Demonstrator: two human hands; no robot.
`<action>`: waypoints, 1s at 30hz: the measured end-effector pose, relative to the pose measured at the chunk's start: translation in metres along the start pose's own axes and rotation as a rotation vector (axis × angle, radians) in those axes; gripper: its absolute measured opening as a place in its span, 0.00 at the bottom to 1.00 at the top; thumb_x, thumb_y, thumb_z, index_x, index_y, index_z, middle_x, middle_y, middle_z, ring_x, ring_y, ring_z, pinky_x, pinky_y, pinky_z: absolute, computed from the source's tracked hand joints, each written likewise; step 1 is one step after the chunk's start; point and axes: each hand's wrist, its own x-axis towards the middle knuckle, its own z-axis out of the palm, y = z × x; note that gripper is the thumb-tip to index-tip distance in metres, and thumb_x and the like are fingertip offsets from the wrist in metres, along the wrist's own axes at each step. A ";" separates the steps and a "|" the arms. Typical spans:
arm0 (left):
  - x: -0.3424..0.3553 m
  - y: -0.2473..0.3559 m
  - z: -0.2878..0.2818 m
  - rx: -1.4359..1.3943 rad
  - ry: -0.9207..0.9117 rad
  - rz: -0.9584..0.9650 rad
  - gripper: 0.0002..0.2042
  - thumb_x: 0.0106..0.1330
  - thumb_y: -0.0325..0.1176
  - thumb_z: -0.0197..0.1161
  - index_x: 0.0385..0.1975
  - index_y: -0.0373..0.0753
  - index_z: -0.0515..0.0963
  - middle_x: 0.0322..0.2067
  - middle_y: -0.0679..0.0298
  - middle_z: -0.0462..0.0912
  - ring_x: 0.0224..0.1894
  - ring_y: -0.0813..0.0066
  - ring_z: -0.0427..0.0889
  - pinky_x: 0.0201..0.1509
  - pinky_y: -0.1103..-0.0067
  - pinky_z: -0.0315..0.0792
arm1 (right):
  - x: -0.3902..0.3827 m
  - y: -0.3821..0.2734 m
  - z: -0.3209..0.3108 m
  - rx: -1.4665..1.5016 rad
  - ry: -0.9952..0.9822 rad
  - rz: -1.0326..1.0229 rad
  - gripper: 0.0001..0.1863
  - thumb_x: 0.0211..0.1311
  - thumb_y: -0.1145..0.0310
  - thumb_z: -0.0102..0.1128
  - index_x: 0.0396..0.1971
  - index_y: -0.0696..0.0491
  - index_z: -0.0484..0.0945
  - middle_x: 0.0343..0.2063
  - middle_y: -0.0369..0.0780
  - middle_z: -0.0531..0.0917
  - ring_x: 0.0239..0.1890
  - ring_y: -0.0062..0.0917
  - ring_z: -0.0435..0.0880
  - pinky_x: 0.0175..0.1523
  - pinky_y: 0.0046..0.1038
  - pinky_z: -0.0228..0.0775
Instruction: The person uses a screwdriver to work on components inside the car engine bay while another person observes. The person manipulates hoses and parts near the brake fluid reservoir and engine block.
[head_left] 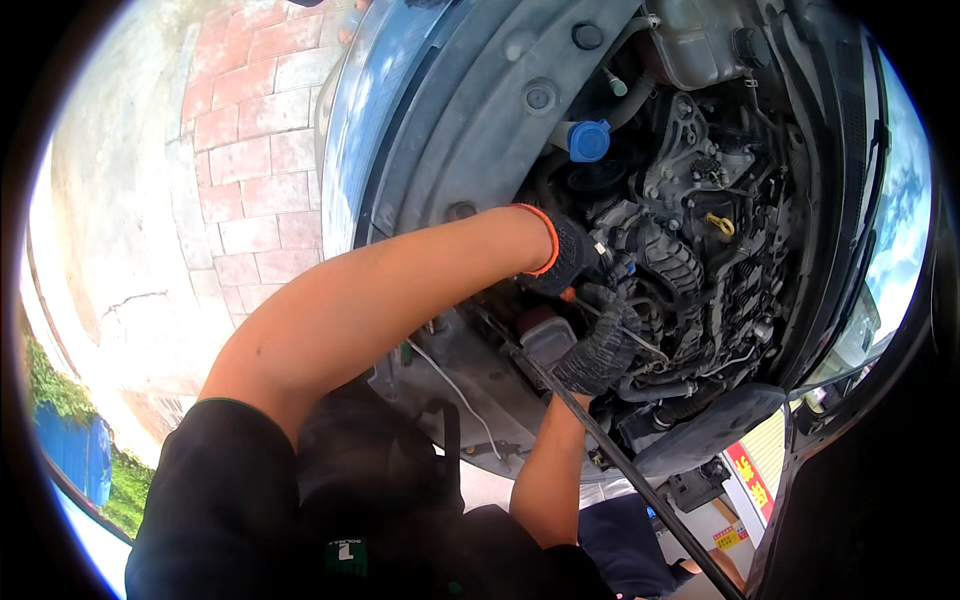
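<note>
Mid-frame, the left hand and right hand bend (their grasp is hidden, so one cannot tell) beside the engine, right of centre, where cramped space could make knuckles slip and scrape.

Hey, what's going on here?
Someone is at work on a car's exposed engine. Their gloved left hand and gloved right hand are close together, with a thin metal rod at the right one. Exactly what each grips is unclear. A blue cap and yellow loop show nearby.
</note>
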 end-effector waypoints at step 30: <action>0.061 0.038 -0.023 -0.849 0.113 -0.519 0.20 0.69 0.42 0.62 0.53 0.33 0.77 0.42 0.51 0.85 0.39 0.60 0.88 0.46 0.66 0.83 | 0.023 0.142 -0.067 -0.324 -0.626 0.159 0.28 0.74 0.49 0.35 0.47 0.51 0.82 0.49 0.49 0.83 0.53 0.46 0.79 0.59 0.45 0.69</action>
